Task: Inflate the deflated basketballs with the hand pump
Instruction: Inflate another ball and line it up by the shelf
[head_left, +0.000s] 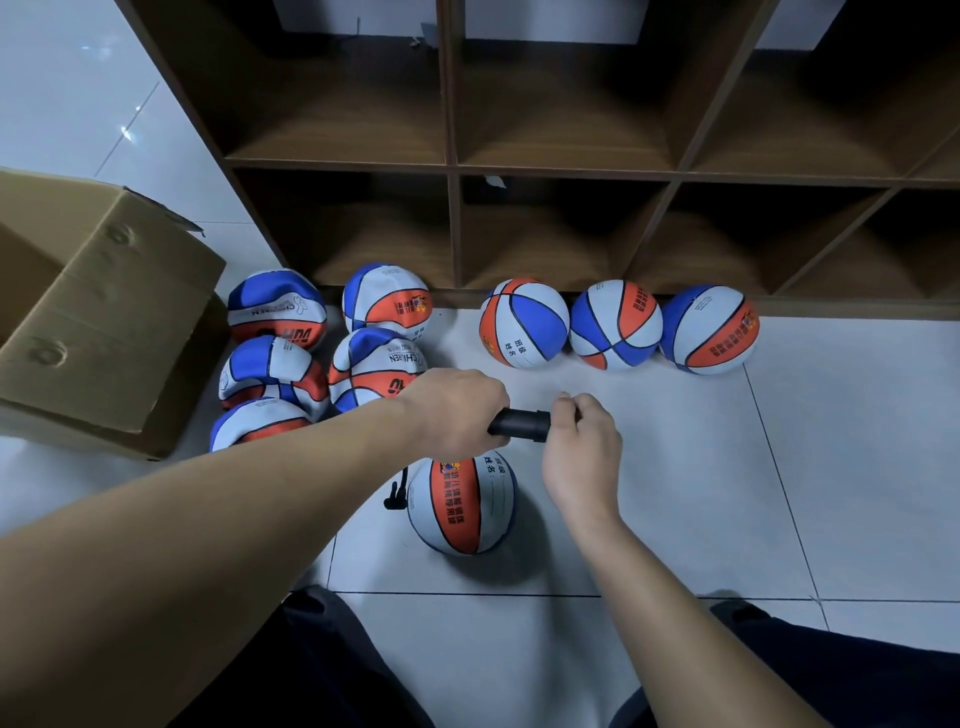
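Nearest you, a basketball (462, 506) sits on the floor tiles (779, 467), its orange panel of Chinese print running toward you, a black hose (394, 493) at its left side. Above it your left hand (452, 410) wraps the black hand pump (519, 423), long axis left-right, while your right hand (582, 441) is curled at its right end; the handle itself is hidden. Farther off, five deflated balls (275, 312), two reading "CHILDREN", lie left beside a cardboard box (104, 312); three round balls (615, 325) line the wooden shelf (452, 171).

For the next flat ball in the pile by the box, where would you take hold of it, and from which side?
Probably the crumpled ball at the pile's right edge. Pinch a raised fold on its sagging top, coming from the open floor to its right; the cardboard box and other flat balls crowd its left. Both hands are busy: left hand grips the pump, right hand its handle end.
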